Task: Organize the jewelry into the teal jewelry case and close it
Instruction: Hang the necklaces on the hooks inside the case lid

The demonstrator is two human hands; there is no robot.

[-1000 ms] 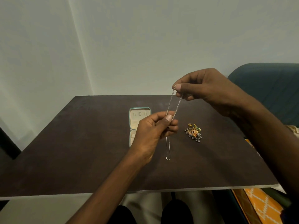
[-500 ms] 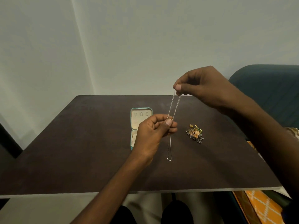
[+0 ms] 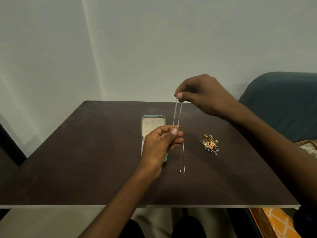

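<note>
A thin silver chain necklace hangs doubled above the dark table. My right hand pinches its top end between thumb and fingers. Lower down, my left hand pinches both strands, and the loop below dangles down to just above the tabletop. The teal jewelry case lies open behind my left hand, cream lining showing in its lid; the lower half is mostly hidden by that hand. A small pile of gold and grey jewelry lies to the right of the chain.
The dark brown table stands against a pale wall. A teal upholstered chair is at the right. An orange patterned fabric lies below the table's front right corner.
Both hands have shifted slightly; the chain strands now hang closer together and straighter. The grips on the necklace are unchanged.
</note>
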